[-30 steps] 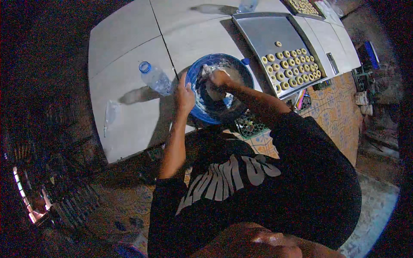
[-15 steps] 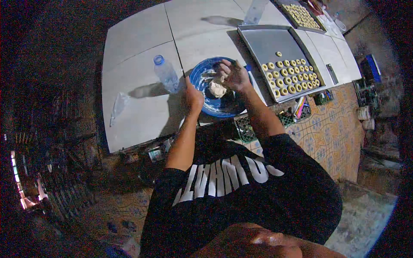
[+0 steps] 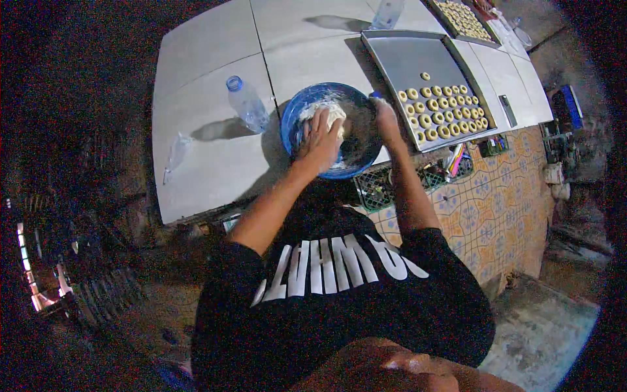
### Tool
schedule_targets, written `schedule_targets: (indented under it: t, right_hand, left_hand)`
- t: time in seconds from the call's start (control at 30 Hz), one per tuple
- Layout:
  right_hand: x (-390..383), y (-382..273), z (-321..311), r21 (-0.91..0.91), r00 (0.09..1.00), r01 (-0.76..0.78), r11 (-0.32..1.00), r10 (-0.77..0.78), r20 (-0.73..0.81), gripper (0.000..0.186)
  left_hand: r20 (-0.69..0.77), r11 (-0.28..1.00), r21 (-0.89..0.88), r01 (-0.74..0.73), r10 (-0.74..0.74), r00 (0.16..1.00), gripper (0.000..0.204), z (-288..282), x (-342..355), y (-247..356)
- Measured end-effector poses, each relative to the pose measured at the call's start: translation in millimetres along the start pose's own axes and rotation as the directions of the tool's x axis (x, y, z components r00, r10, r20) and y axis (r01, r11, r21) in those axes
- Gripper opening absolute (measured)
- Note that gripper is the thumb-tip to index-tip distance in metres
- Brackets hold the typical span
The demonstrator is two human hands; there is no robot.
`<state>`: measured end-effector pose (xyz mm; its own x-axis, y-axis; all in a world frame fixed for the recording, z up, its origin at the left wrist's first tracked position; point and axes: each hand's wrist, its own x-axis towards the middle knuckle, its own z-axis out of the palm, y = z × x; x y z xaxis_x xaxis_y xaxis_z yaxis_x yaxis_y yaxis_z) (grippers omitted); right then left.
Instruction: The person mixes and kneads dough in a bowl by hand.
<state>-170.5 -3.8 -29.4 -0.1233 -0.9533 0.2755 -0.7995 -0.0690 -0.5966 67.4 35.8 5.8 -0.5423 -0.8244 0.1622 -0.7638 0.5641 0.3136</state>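
My left hand [image 3: 317, 145] is inside the blue bowl [image 3: 336, 174], its slightly parted fingers curved over and gripping a pale lump of dough [image 3: 332, 111]. At the bowl's right side my right hand [image 3: 386, 121] is closed on the rim, somewhat blurred. Pale flour or dough smears the bowl's inside. A clear plastic bottle [image 3: 247, 106] with a blue neck stands just left of the bowl. To the right lies a metal tray [image 3: 418, 59] with rows of several ring-shaped pieces of dough on its front half.
The tiled table [image 3: 196, 65] also holds a second bottle [image 3: 385, 14], a crumpled plastic bag [image 3: 176, 157] at the left, another filled tray [image 3: 467, 23] at the far right and a dark narrow object [image 3: 507, 110]. Plastic crates [image 3: 372, 195] are below the front edge, over patterned floor tiles.
My left hand has moved from the bowl's left rim onto the dough inside. My right hand has gone from inside the bowl out to its right rim.
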Motion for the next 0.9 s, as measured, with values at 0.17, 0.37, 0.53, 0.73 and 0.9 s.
schedule_targets:
  t: [0.17, 0.37, 0.53, 0.73, 0.9]
  right_hand:
    - [-16, -12, 1, 0.200, 0.992, 0.110, 0.974, -0.121, 0.044, 0.028]
    - [-25, -17, 6, 0.273, 0.998, -0.068, 0.960, 0.063, 0.029, 0.026]
    - [-24, -12, 2, 0.257, 1.000, 0.027, 0.966, -0.027, -0.005, 0.024]
    - [-18, -9, 9, 0.517, 0.990, -0.134, 0.845, 0.135, 0.035, 0.034]
    - [-12, 4, 21, 0.388, 0.980, -0.192, 0.902, 0.199, 0.023, 0.034]
  left_hand:
    - [0.262, 0.904, 0.042, -0.426, 0.402, 0.877, 0.046, 27, 39, -17]
    - [-0.072, 0.847, -0.063, -0.528, 0.524, 0.849, 0.028, 53, 65, -28]
    - [-0.130, 0.956, -0.191, -0.221, 0.198, 0.972, 0.026, 56, 79, -30]
    - [-0.083, 0.965, -0.141, 0.219, -0.232, 0.969, 0.019, 50, 81, -17]
    - [-0.210, 0.930, -0.153, 0.334, -0.361, 0.909, 0.018, 57, 88, -10]
